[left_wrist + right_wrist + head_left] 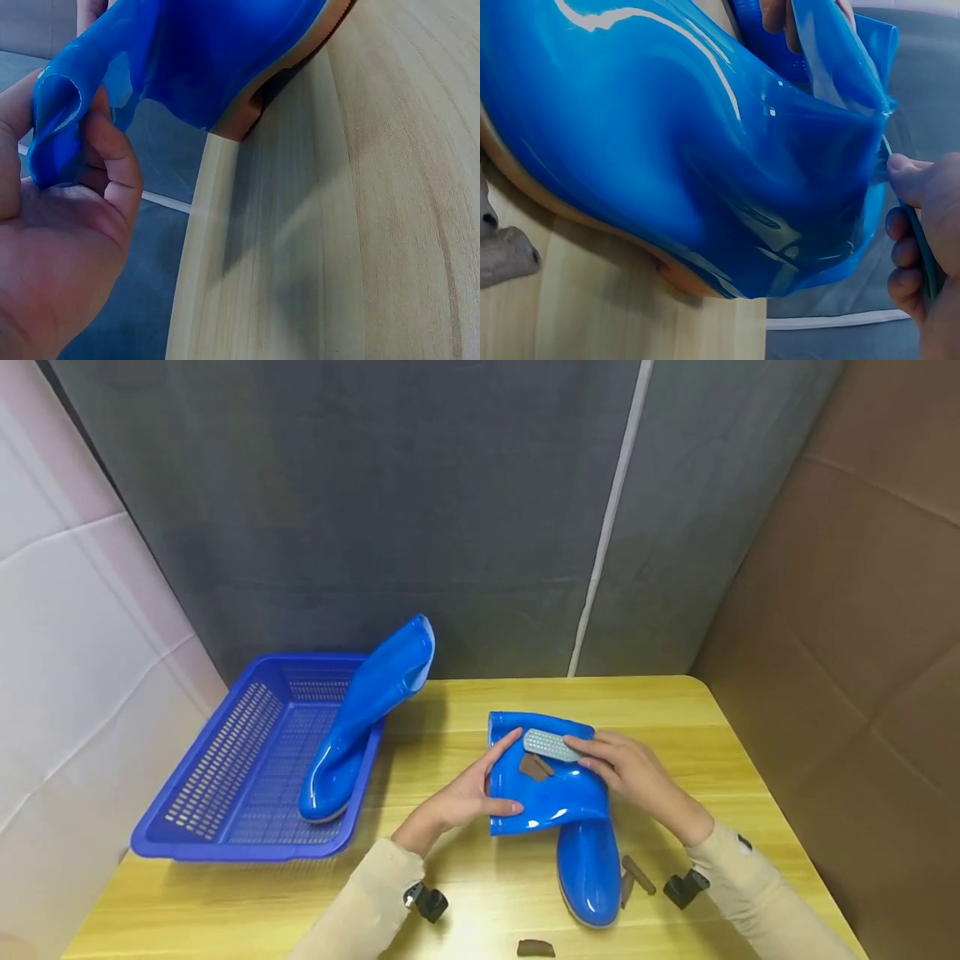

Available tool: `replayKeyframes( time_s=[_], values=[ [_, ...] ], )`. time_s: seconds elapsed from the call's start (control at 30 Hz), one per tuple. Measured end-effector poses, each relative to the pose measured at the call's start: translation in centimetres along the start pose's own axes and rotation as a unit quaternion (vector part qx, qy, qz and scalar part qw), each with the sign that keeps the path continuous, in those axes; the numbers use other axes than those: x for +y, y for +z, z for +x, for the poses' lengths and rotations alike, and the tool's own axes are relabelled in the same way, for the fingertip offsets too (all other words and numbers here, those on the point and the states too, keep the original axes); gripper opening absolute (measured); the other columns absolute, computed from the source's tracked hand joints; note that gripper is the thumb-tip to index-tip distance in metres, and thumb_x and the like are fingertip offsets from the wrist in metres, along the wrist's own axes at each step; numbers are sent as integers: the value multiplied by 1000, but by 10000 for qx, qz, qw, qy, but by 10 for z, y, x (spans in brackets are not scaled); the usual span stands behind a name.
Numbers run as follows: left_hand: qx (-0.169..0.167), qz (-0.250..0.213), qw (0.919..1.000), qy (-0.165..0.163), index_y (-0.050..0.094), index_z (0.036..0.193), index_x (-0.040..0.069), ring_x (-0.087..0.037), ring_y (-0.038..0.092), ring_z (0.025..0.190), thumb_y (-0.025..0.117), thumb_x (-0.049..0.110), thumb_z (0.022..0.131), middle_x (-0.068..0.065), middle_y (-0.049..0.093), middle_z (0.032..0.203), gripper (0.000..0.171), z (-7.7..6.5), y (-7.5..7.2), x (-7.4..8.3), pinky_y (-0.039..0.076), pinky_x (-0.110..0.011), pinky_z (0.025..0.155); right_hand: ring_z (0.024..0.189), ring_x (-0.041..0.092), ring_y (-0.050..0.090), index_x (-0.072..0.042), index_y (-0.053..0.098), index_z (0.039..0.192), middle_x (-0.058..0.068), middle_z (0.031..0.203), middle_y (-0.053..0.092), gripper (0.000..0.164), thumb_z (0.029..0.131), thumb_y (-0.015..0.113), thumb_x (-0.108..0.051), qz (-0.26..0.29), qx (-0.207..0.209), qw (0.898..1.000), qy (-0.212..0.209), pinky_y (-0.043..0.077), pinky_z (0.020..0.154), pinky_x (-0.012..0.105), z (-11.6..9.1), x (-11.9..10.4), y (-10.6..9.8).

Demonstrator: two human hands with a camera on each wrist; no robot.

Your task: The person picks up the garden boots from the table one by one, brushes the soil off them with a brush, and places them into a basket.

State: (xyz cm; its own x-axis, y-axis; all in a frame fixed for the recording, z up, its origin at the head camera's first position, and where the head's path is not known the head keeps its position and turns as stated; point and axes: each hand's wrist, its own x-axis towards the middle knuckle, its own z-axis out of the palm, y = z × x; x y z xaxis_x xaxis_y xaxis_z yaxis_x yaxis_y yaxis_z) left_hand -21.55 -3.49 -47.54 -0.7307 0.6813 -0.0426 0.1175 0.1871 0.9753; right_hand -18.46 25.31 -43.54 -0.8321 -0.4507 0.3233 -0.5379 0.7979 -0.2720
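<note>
A shiny blue rain boot (588, 868) lies on the table, its toe toward me and its shaft bent to the left. My left hand (467, 795) grips the shaft at its opening; in the left wrist view the fingers curl round the folded blue cuff (56, 142). A small grey-green brush (551, 745) is held in my right hand (641, 770) against the shaft. In the right wrist view, the brush's dark green edge (928, 259) shows between thumb and fingers. Brown flat lumps (536, 767) sit on the shaft beside the brush.
To the left stands a blue perforated basket (240, 850). Another blue boot (375, 689) leans in it, its shaft over the right rim. Brown stick-like pieces (637, 875) lie right of the toe, and a brown piece (536, 948) near the front. A grey partition (375, 510) rises behind the table.
</note>
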Motion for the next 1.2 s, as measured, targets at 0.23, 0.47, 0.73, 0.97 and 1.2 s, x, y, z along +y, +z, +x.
replayKeyframes(
  time_s=[0.23,0.47,0.73,0.97,1.2],
  values=[
    [-34,0,10000,9,13,154,49,-43,34,145,76,24,86,-8,14,166,97,2,-1,1,45,-55,110,92,11,63,-27,60,137,-2,108,70,41,97,63,-22,428,-74,9990,-67,57,81,30,0,1,3],
    [-140,-18,9999,47,11,155,47,-43,33,146,77,26,85,-8,8,167,99,1,-3,3,44,-55,111,94,12,64,-27,61,137,0,115,71,39,98,61,-24,473,-312,9984,-73,56,81,30,0,-1,3],
    [-506,-174,9985,59,6,155,47,-41,37,144,81,25,82,-7,9,167,107,1,-7,5,46,-49,110,71,0,45,-33,61,135,-15,76,52,40,96,63,-26,521,-539,9971,-100,46,68,17,-3,-5,0],
    [-636,-302,9975,49,5,156,45,-40,37,145,80,17,82,-8,11,166,108,0,-7,4,47,-47,109,70,-2,44,-32,60,136,-16,76,52,39,98,61,-27,536,-813,9951,-164,45,67,16,-5,-5,-3],
    [-632,-212,9978,37,5,155,47,-39,29,149,80,16,82,-9,12,166,109,0,-8,2,44,-49,112,67,-4,41,-31,63,133,-16,72,49,36,98,61,-28,531,-924,9928,-545,44,65,15,-7,-8,-5]
  ],
)
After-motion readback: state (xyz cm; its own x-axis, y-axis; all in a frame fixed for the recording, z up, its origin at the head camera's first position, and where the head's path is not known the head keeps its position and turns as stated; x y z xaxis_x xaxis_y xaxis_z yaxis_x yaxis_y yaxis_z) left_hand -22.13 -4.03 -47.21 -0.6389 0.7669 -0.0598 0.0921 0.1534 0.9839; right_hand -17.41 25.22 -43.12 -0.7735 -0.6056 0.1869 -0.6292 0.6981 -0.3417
